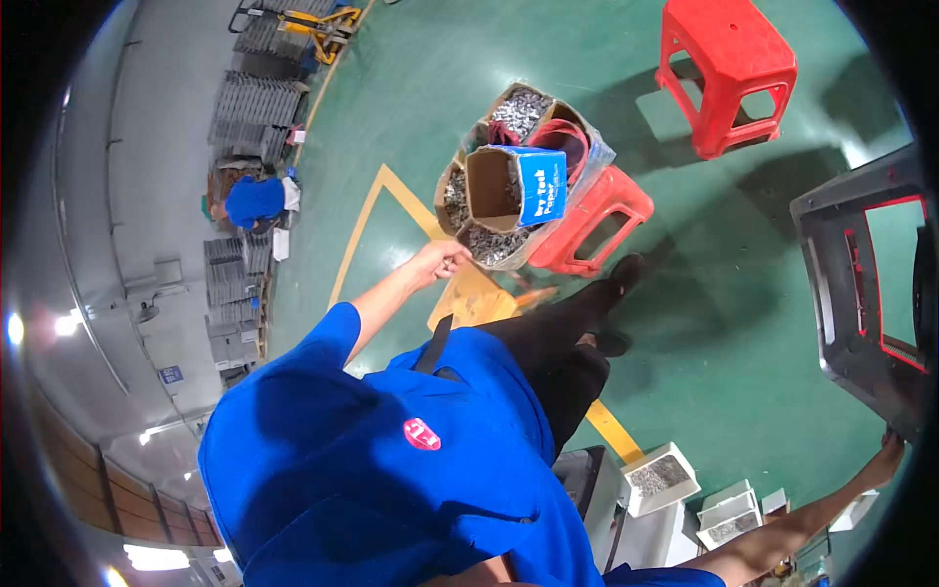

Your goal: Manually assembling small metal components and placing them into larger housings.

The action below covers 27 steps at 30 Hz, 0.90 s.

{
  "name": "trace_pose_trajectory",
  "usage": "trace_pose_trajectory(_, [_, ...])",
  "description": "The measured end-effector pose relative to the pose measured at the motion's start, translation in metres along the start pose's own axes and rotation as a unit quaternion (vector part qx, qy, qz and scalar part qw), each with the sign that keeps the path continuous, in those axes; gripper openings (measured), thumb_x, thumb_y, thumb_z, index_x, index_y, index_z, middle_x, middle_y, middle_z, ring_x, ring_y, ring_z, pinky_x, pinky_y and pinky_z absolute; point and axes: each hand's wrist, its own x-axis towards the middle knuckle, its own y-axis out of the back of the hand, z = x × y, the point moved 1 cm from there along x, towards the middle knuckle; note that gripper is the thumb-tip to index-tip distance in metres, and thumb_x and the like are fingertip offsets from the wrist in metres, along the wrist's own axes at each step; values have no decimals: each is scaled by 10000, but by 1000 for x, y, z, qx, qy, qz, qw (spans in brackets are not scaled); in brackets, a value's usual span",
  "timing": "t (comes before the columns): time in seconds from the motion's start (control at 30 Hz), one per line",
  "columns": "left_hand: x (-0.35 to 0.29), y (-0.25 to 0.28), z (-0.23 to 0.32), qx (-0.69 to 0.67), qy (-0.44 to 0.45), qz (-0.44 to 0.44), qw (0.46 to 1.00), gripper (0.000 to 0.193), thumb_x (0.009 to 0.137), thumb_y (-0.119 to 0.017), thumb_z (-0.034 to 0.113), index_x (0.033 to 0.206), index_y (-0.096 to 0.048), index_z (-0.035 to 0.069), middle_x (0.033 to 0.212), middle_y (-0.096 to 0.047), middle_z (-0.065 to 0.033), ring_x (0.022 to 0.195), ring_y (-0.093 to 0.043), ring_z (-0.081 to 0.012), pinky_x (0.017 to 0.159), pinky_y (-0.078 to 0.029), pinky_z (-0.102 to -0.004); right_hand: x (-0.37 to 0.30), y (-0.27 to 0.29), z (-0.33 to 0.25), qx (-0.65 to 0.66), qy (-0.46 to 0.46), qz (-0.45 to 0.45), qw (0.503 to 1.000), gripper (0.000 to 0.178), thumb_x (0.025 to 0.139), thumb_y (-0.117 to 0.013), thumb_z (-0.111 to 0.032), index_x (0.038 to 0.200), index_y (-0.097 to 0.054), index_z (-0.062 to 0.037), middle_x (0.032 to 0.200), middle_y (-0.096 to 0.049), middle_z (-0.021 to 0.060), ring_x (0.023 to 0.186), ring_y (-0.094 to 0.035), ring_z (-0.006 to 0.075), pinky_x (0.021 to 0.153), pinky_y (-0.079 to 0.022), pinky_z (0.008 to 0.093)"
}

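L hand nr cardbd boxes, R hand on blk frame

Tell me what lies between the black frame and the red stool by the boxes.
Only green floor with dark shadows shows between the black frame and that red stool, in the head view.

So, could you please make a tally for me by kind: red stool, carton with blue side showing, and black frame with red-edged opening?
Red stools: 2
Carton with blue side showing: 1
Black frame with red-edged opening: 1
Total: 4
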Motion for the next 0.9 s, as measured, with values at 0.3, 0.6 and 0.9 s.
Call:
trace_pose_trajectory(0.3, [173, -1, -134, 522, -214, 367, 740, 500, 850, -558, 324, 1275, -521, 63, 1326, -496, -183, 1252, -422, -339, 1052, -331, -426, 22, -67, 3, 313, -71, 157, 934, 244, 894, -561, -123, 1039, -573, 72, 886, -647, 172, 755, -667, 267, 630, -591, 348])
trace_pose_trajectory(0.6, [191, -14, -119, 478, -43, 291, 828, 507, 883, -461, 398, 1183, -579, 7, 1184, -599, -197, 1097, -566, -331, 933, -446, -413, -55, -50, -110, 226, -227, 299, 899, 305, 866, -573, -241, 969, -637, 39, 905, -672, 128, 769, -678, 228, 575, -554, 309])
trace_pose_trajectory(0.9, [169, 2, -52, -175, -140, 286, 931, 456, 894, -465, 323, 1163, -578, -28, 1144, -613, -208, 1042, -587, -314, 898, -465, -392, -100, -56, -123, 199, -288, 292, 890, 318, 911, -489, -217, 1109, -556, 23, 968, -639, 133, 776, -658, 219, 570, -564, 326])
